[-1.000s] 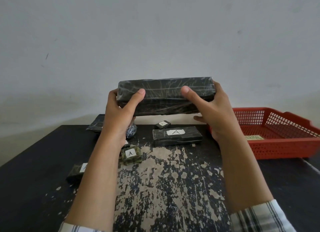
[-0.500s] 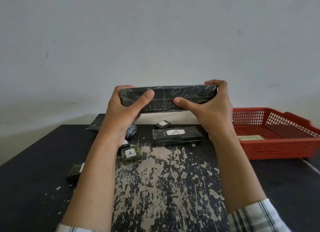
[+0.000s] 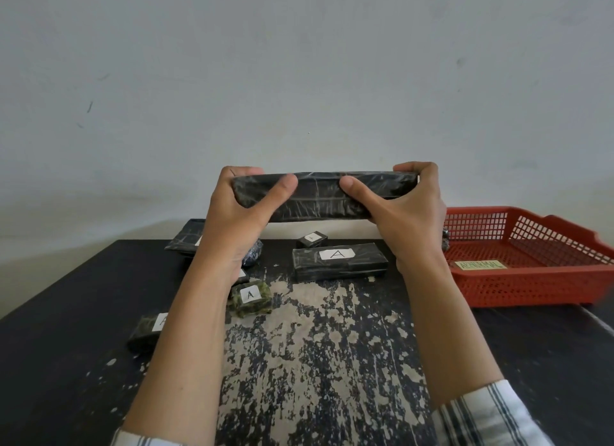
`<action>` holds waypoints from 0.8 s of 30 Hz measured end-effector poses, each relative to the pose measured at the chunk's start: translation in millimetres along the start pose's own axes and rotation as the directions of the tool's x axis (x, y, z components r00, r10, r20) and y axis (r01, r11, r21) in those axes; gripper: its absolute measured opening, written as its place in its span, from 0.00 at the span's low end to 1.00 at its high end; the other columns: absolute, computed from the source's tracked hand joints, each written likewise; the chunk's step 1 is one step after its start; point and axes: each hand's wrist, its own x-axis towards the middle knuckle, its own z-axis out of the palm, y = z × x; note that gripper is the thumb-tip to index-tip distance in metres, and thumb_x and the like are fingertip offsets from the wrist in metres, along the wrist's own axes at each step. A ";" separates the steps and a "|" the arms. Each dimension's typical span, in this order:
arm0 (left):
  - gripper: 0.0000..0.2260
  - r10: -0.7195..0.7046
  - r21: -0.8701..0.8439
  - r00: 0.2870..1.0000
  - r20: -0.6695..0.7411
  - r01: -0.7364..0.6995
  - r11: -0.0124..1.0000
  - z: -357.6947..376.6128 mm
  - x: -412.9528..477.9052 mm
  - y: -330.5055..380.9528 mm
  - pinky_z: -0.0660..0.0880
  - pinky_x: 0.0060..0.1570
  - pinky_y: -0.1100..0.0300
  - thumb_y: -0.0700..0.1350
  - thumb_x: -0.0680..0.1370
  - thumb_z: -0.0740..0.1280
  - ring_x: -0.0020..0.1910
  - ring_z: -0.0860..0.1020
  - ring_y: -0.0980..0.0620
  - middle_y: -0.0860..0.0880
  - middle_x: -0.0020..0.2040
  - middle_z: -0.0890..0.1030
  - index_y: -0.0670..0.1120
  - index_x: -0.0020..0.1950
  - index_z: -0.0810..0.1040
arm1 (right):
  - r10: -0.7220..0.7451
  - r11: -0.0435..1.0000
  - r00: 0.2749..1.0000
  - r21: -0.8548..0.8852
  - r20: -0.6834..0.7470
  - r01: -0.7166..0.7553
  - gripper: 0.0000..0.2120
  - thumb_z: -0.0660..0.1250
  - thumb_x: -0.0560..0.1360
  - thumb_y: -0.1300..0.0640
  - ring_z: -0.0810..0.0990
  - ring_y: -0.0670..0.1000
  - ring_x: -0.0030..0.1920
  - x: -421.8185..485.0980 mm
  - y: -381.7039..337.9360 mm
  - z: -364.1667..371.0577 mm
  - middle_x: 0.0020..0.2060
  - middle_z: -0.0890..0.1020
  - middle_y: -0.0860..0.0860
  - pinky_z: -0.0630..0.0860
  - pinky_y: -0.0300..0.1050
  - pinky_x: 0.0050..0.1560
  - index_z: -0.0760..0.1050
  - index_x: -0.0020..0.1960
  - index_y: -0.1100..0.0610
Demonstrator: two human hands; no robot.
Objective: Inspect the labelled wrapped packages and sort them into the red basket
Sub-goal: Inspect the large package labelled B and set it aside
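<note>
Both hands hold one long black wrapped package (image 3: pixel 322 199) up in the air, level, above the far edge of the counter (image 3: pixel 332 362). Left hand (image 3: pixel 239 213) grips its 9 o'clock end, fingers curled over the top edge and thumb pressed flat on the near face. Right hand (image 3: pixel 408 213) grips the 3 o'clock end the same way, its thumb lying along the near face and pointing toward the other thumb; the two thumb tips are close but apart. No label shows on the face turned to the camera.

At about 4 o'clock from the held package the red basket (image 3: pixel 531 279) sits on the counter, with a pale label (image 3: pixel 480 264) lying on its floor. At 6 o'clock, a black block package (image 3: pixel 339 261) lies flat with an "A" label up, a small labelled packet (image 3: pixel 311 239) just behind it. At 7 o'clock lie a greenish packet (image 3: pixel 251 297) marked "A" and, farther out, another dark packet (image 3: pixel 148 329) partly hidden by the left forearm. A flat black parcel (image 3: pixel 186 243) rests at 8 o'clock.
</note>
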 end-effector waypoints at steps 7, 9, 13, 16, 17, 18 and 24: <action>0.19 0.000 -0.049 1.000 -0.008 0.000 0.999 -2.3 -3.5 2.7 0.82 0.59 0.42 0.62 0.67 0.77 0.58 0.83 0.47 0.51 0.53 0.84 0.57 0.52 0.80 | -0.037 0.996 0.995 0.087 0.096 0.029 0.39 0.79 0.55 0.25 0.83 0.56 0.60 4.5 2.6 -5.4 0.57 0.81 0.48 0.83 0.59 0.58 0.71 0.58 0.41; 0.16 -0.036 -0.094 0.999 -0.025 0.033 0.995 -2.1 -2.3 2.3 0.84 0.54 0.48 0.58 0.71 0.75 0.58 0.84 0.48 0.49 0.55 0.84 0.54 0.53 0.78 | -0.058 0.985 0.985 0.169 0.164 0.030 0.32 0.77 0.60 0.26 0.83 0.56 0.62 4.9 -0.4 -8.1 0.61 0.81 0.50 0.83 0.59 0.58 0.73 0.57 0.38; 0.09 -0.106 -0.157 0.994 -0.040 0.098 0.983 -3.1 0.8 0.5 0.84 0.50 0.52 0.52 0.78 0.73 0.58 0.84 0.47 0.45 0.58 0.84 0.51 0.53 0.77 | -0.104 0.969 0.964 0.242 0.243 0.044 0.26 0.77 0.64 0.31 0.77 0.56 0.71 5.9 -6.9 -13.0 0.70 0.77 0.49 0.80 0.63 0.64 0.74 0.60 0.31; 0.09 -0.113 -0.162 0.993 -0.041 0.105 0.981 -3.4 1.1 0.8 0.84 0.50 0.51 0.52 0.78 0.72 0.58 0.84 0.48 0.45 0.59 0.84 0.50 0.54 0.77 | -0.106 0.966 0.951 0.258 0.290 0.029 0.29 0.80 0.66 0.36 0.73 0.57 0.74 6.2 -3.8 -14.6 0.73 0.74 0.45 0.77 0.66 0.64 0.73 0.63 0.29; 0.09 -0.110 -0.163 0.993 -0.041 0.102 0.981 -3.5 0.7 1.4 0.84 0.51 0.50 0.51 0.78 0.72 0.58 0.84 0.48 0.46 0.58 0.84 0.50 0.54 0.77 | -0.105 0.964 0.946 0.264 0.306 0.021 0.30 0.81 0.65 0.38 0.73 0.58 0.74 6.7 -1.2 -14.2 0.73 0.73 0.46 0.79 0.65 0.61 0.73 0.63 0.30; 0.09 -0.105 -0.162 0.994 -0.040 0.098 0.982 -3.5 0.1 2.4 0.84 0.52 0.50 0.51 0.78 0.72 0.58 0.83 0.49 0.47 0.57 0.84 0.50 0.55 0.77 | -0.107 0.963 0.944 0.269 0.313 0.020 0.31 0.82 0.63 0.37 0.73 0.59 0.74 7.0 0.8 -13.4 0.73 0.74 0.48 0.80 0.65 0.61 0.74 0.62 0.31; 0.26 -0.066 -0.160 0.997 0.026 0.069 0.985 -7.5 -3.3 9.9 0.82 0.59 0.47 0.60 0.65 0.76 0.57 0.83 0.53 0.51 0.56 0.82 0.51 0.58 0.77 | -0.128 0.948 0.956 0.317 0.264 0.039 0.31 0.84 0.56 0.34 0.77 0.62 0.70 11.7 12.5 -8.7 0.67 0.79 0.53 0.73 0.68 0.69 0.75 0.54 0.35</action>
